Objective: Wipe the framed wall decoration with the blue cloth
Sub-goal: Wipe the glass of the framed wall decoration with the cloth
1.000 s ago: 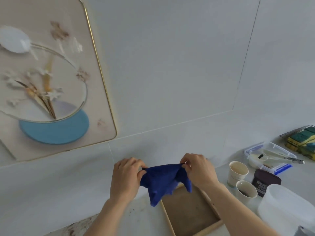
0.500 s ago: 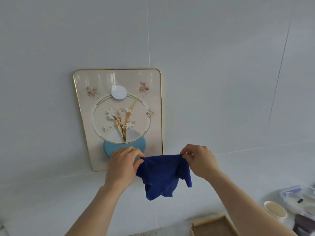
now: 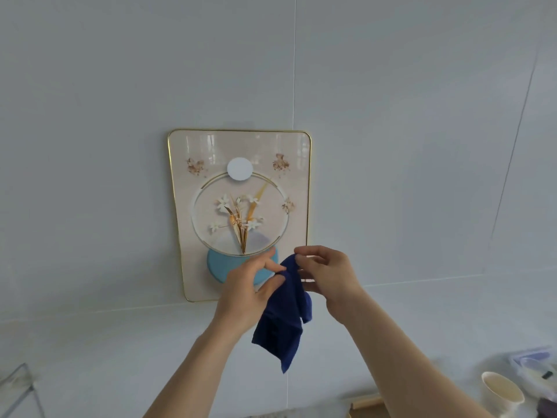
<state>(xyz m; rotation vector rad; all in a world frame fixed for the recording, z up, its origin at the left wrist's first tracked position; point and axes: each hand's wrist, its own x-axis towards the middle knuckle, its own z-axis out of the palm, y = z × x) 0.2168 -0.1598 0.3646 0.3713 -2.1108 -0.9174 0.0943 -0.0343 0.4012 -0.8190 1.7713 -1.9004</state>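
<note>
The framed wall decoration (image 3: 241, 188) hangs on the pale wall, with a thin gold rim, a flower picture inside a ring and a light blue disc at the bottom. The dark blue cloth (image 3: 284, 324) dangles in a bunched fold in front of its lower right corner. My right hand (image 3: 327, 276) pinches the cloth's top edge. My left hand (image 3: 248, 289) touches the cloth's left side with thumb and fingertips, covering part of the blue disc. Both hands are close together, just in front of the frame's bottom edge.
A paper cup (image 3: 501, 393) and a clear plastic box (image 3: 535, 362) stand at the lower right. A wooden tray's corner (image 3: 366, 407) shows at the bottom edge. A glass or wire object (image 3: 18, 384) sits at the lower left. Wall panel seams run beside the frame.
The view swung up and centred on the frame. My hands came together, so the cloth went from stretched between them to a hanging bunch.
</note>
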